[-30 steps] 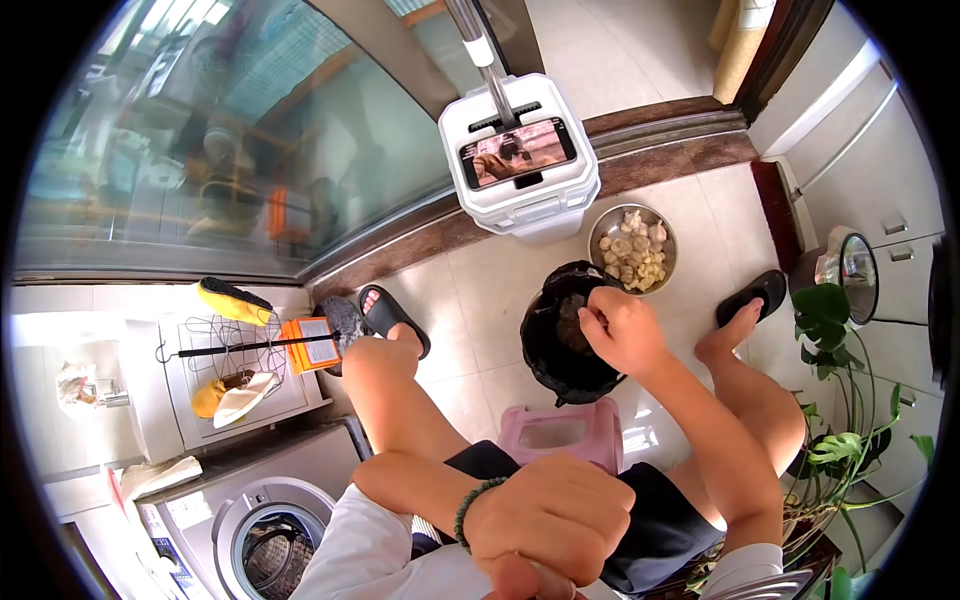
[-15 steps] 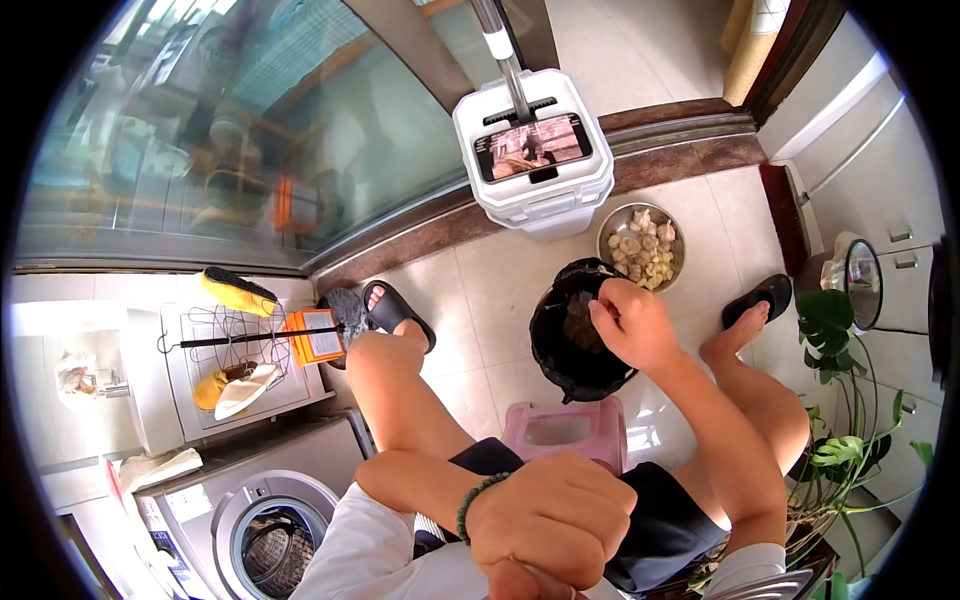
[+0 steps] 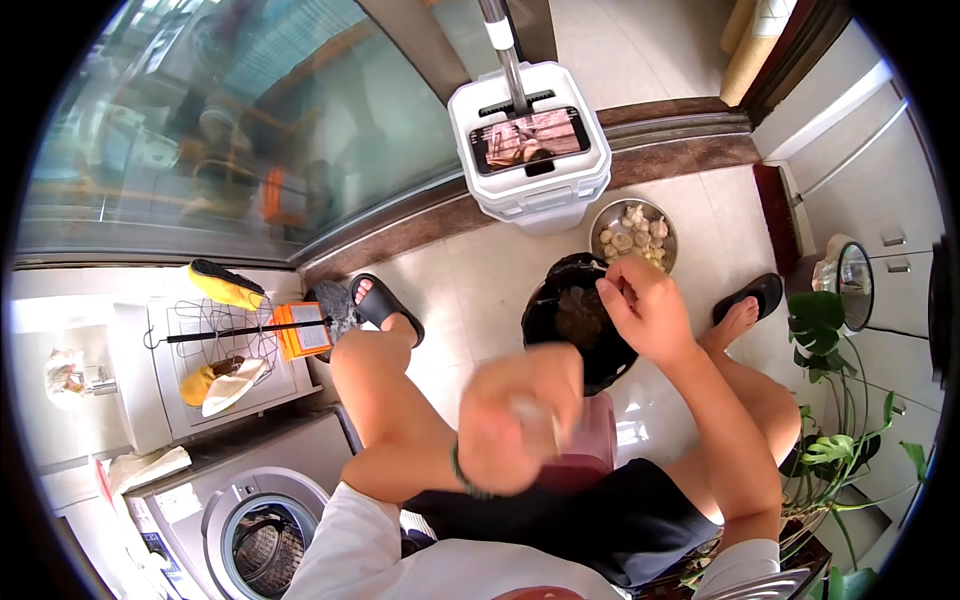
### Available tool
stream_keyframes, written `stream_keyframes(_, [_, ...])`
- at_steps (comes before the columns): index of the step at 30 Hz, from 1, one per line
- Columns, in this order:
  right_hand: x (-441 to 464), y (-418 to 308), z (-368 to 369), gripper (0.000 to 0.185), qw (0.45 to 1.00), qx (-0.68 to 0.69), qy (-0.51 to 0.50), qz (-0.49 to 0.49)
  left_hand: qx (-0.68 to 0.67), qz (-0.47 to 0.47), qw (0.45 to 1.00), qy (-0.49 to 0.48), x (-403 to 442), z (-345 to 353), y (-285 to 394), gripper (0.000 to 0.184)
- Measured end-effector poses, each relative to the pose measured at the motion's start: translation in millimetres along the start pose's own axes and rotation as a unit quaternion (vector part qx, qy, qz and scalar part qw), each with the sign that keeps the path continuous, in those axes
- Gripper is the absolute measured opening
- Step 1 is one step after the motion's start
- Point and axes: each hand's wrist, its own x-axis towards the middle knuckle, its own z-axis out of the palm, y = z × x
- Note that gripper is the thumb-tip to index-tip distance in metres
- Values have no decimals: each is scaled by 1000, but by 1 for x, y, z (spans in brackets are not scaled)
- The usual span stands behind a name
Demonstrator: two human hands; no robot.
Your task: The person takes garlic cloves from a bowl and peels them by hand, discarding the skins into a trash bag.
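Black plastic-lined round bin (image 3: 536,318) below bare right hand (image 3: 650,306), fingers curled together, cannot tell if holding anything; whitish garlic bulbs (image 3: 622,242) beyond, in round steel bowl (image 3: 608,217); blurred left hand (image 3: 520,418) with dark green bracelet (image 3: 461,472), cannot tell finger state

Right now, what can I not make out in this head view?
Head view:
Left hand: blur obscures whatever its grip holds.
Right hand: its curled shape hides any held item.
Metal bowl: right hand covers its lower edge.
Pole: top cut off by upper edge.
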Motion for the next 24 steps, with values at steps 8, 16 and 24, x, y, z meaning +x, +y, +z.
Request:
stream_keyframes(8, [6, -10, -27, 10, 994, 76, 46, -59, 127, -148, 972, 134, 6, -77, -58, 64])
stream_keyframes(16, [10, -34, -53, 15, 987, 91, 51, -120, 166, -187, 961, 119, 10, -92, -65, 60])
stream_keyframes(24, [10, -32, -58, 18, 980, 155, 42, -119, 177, -209, 957, 97, 10, -101, -71, 65])
